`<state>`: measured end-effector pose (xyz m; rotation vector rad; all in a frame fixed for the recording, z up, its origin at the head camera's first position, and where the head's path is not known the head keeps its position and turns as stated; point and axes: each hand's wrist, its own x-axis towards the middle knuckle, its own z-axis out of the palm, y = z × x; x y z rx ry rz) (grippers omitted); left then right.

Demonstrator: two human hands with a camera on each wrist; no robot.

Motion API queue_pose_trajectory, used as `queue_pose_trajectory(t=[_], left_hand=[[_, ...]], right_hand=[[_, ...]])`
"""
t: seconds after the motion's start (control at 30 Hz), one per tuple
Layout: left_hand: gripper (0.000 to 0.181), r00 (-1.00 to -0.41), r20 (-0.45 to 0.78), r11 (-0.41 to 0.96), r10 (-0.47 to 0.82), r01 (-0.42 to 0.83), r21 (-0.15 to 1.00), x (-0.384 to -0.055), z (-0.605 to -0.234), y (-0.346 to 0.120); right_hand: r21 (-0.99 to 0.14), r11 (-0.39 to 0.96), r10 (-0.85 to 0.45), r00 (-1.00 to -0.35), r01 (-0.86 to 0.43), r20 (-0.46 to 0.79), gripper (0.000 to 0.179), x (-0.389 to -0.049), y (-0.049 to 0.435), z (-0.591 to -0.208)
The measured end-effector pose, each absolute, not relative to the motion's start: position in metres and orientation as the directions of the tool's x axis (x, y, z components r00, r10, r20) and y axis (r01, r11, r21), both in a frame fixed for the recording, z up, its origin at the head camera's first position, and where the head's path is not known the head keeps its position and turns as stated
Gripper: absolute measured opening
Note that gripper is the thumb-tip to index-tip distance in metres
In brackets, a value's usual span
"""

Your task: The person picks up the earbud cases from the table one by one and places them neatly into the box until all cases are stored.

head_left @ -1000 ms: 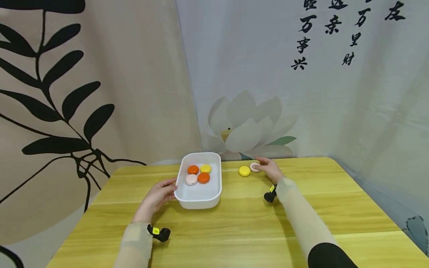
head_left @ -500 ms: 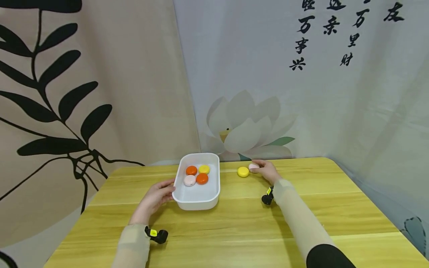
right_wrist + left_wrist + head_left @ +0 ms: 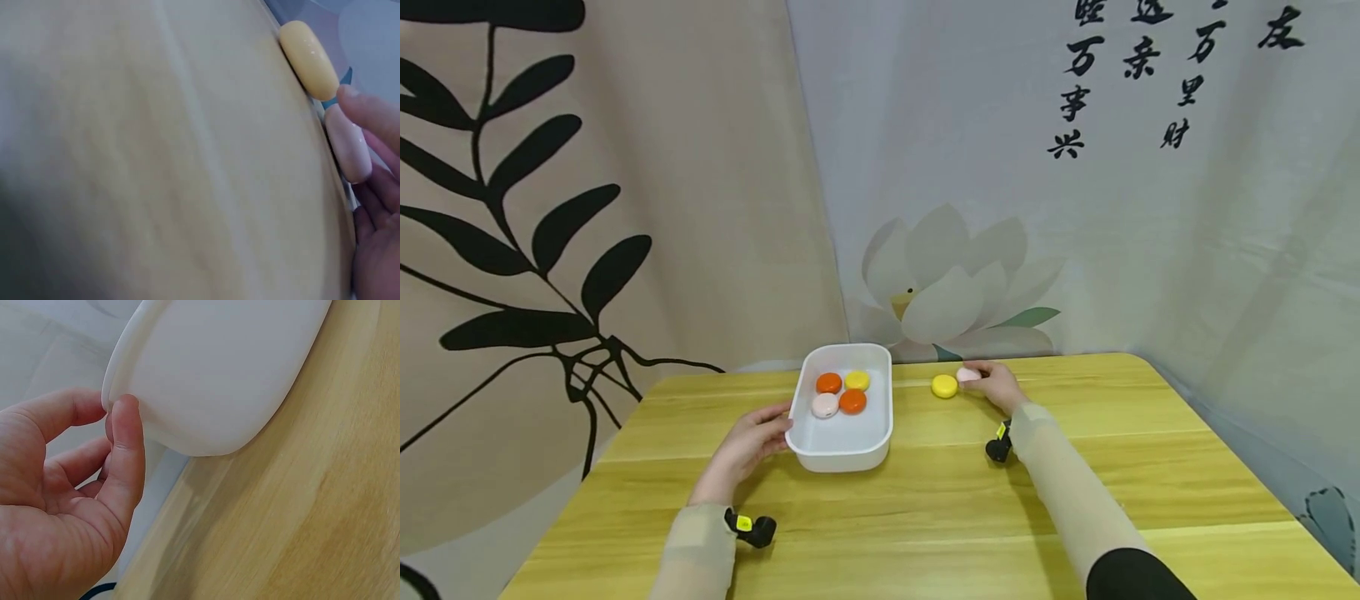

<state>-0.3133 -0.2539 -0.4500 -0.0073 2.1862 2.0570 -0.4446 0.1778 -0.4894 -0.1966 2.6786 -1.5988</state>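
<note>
My left hand [image 3: 751, 446] pinches the left wall of a white plastic tub [image 3: 842, 460], its thumb [image 3: 127, 434] on one side of the rim and the other fingers behind. Inside the tub lie two orange rounded discs, one yellow disc [image 3: 857, 380] and one pale pink disc [image 3: 824, 406]. To the right of the tub, my right hand [image 3: 1000, 386] holds another glossy pale pink disc [image 3: 348, 145] between thumb and fingers, low at the tabletop. Right beside it on the table sits a yellow disc [image 3: 309, 60]; I cannot tell if the two touch.
The wooden table [image 3: 917, 517] reaches back to a printed curtain [image 3: 955, 167] with a lotus, leaves and black characters. Tub and loose discs are near the table's far edge. A black camera [image 3: 756, 530] is strapped to the left wrist, another [image 3: 998, 446] to the right.
My right thumb and fingers have closed in around the pale pink disc, covering more of its edge. The view has shifted slightly; the tub and left hand look otherwise unchanged.
</note>
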Motion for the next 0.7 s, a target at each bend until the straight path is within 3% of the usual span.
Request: queue_pose_trajectory(t=[0.7], left_hand=[[0.048, -0.991, -0.111, 0.066, 0.081, -0.105, 0.992, -0.3135, -0.4506, -0.2533]], right_hand=[[-0.873, 0.473, -0.096, -0.992, -0.122, 0.086, 0.051, -0.4420, 0.1773, -0.4899]])
